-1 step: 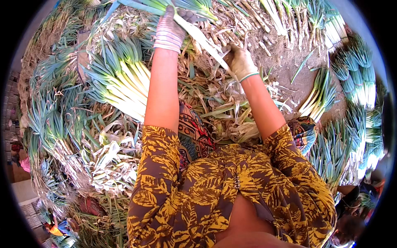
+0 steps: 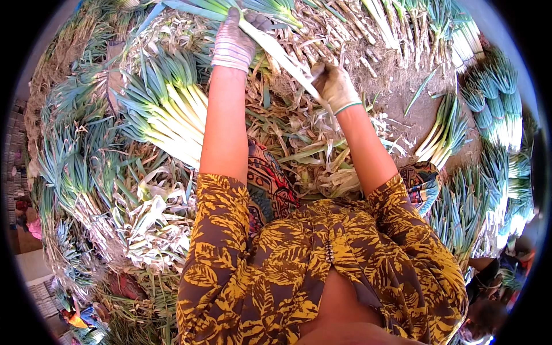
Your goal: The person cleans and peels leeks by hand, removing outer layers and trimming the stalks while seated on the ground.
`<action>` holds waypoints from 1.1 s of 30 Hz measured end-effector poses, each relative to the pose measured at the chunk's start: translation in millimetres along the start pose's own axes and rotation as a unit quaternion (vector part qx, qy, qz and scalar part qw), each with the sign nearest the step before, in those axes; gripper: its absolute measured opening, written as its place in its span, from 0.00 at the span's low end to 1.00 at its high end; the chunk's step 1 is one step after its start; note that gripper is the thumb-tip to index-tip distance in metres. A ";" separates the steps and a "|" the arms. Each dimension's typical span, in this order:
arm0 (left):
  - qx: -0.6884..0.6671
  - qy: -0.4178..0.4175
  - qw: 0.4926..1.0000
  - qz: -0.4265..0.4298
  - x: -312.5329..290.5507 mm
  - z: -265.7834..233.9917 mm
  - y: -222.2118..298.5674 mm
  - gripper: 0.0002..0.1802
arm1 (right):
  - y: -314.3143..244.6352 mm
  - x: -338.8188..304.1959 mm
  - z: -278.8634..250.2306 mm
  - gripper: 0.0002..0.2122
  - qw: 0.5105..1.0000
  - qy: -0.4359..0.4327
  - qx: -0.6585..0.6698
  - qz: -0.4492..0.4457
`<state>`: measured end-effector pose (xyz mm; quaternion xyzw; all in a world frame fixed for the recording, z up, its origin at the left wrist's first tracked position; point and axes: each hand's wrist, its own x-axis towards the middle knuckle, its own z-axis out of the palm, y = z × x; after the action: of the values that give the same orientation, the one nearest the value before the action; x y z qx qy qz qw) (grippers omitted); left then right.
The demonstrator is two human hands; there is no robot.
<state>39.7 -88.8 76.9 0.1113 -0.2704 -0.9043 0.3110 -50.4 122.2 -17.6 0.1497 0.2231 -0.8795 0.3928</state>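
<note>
A long leek point(image 2: 277, 50) slants across the upper middle, its green leaves toward the upper left and its white stalk running down to the right. My left hand point(image 2: 237, 39), in a pale striped glove, is closed round it where the leaves meet the stalk. At the lower end my right hand point(image 2: 335, 85), in a cream glove with a green cuff edge, pinches the stalk or its outer layer; the fingertips are partly hidden. A pale end hangs below the right palm. Left of my left forearm lies a fan of clean leeks point(image 2: 181, 118).
Dry peeled leaves point(image 2: 310, 144) cover the ground between my arms, with another heap of peelings point(image 2: 158, 227) at left. A small bunch of leeks point(image 2: 440, 135) lies on the right. Tied bundles point(image 2: 497, 109) stack at the far right. Untrimmed leeks point(image 2: 345, 26) lie at the far side.
My left hand and the leek have shifted very slightly to the left. Both hands keep their hold, and the surroundings look the same.
</note>
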 end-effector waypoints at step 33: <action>-0.094 -0.001 0.996 0.009 22.7 -50.1 48.8 0.25 | -34.1 -157.4 -32.8 0.06 0.535 -0.131 -0.801 -0.235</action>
<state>64.9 -156.2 61.8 0.0779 -0.1854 -0.9230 0.3281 28.4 257.3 32.8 -0.4018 0.8075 -0.4038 0.1527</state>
